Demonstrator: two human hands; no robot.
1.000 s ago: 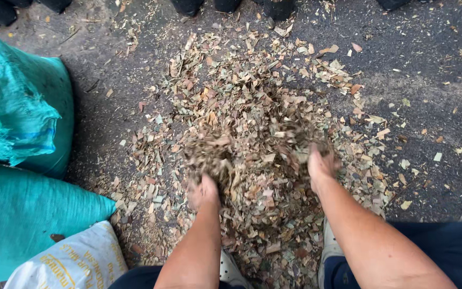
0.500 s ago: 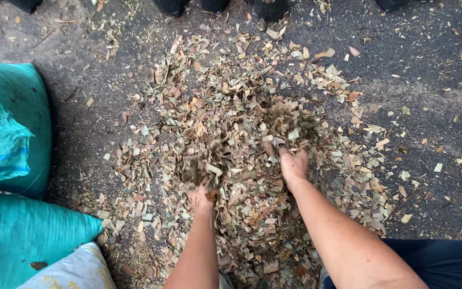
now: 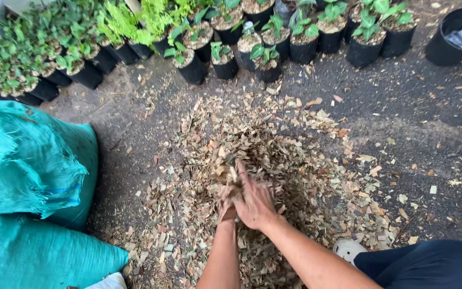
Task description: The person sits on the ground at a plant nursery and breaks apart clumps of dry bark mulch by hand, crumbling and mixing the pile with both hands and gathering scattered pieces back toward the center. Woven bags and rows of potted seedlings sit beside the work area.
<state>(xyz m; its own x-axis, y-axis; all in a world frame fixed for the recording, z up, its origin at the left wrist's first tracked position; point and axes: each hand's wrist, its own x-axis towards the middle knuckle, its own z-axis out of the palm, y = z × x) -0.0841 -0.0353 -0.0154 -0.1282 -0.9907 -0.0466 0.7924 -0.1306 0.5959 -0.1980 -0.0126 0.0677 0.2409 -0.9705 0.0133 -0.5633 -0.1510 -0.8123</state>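
Note:
A heap of dry brown leaves and wood chips (image 3: 274,150) lies on dark ground in the head view. Both of my hands are pressed together over the middle of the heap, lifted a little above it. My right hand (image 3: 255,200) cups a bunch of dry leaves (image 3: 231,179) against my left hand (image 3: 226,210), which is mostly hidden behind it. Loose bits fall from between the palms.
Two teal woven sacks (image 3: 28,160) sit at the left, one stacked on the other. A row of black pots with green plants (image 3: 225,53) lines the far side. A large black pot (image 3: 455,37) stands at the top right. My white shoe (image 3: 347,249) shows near my knee.
My hands were apart and dug into the heap; now they have come together and risen with a scoop of leaves. The view has tilted up, showing the potted plants.

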